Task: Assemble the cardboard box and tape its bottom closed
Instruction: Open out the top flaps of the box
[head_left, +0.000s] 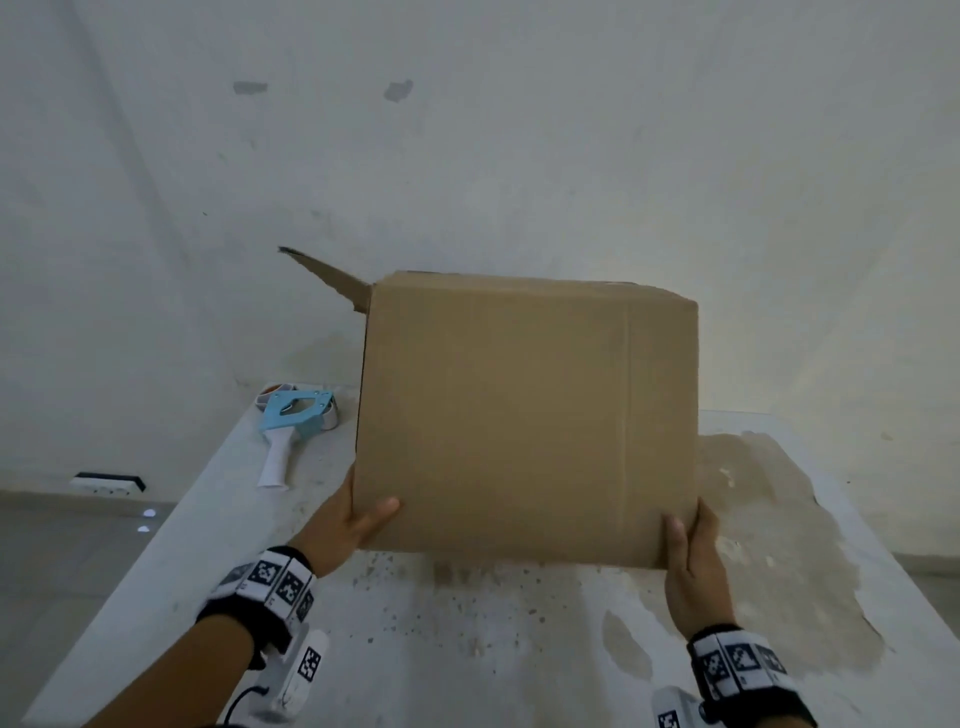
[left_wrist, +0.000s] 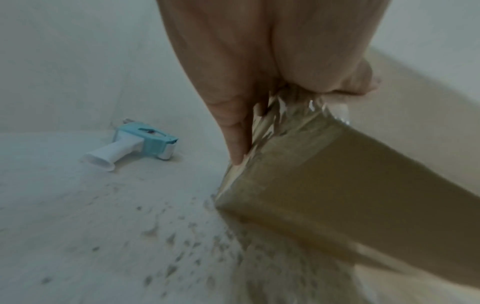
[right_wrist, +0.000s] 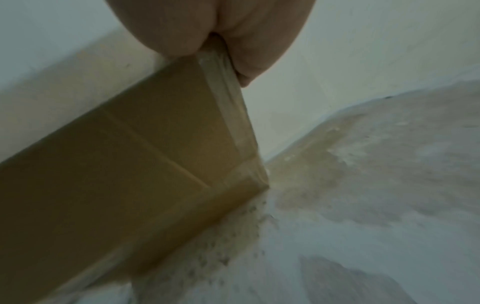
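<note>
1. The left hand (head_left: 347, 525) clamps the lower left corner of the box (head_left: 524, 415), thumb on the near face and the fingers (left_wrist: 233, 123) behind, along the taped edge.
2. The right hand (head_left: 693, 561) clamps the lower right corner the same way, thumb on the near face, the other fingers behind.
3. Between the two grips the box hangs clear of the table (head_left: 519, 649), its broad face towards the person.
4. Clear tape (right_wrist: 233, 115) runs along the box edge just below the right grip and wraps the corner.
5. Above and beyond the left grip, a flap (head_left: 324, 275) sticks out from the box's top left corner.
6. Beyond the left hand, apart from it, the tape gun (head_left: 293, 426) lies on the table.
</note>
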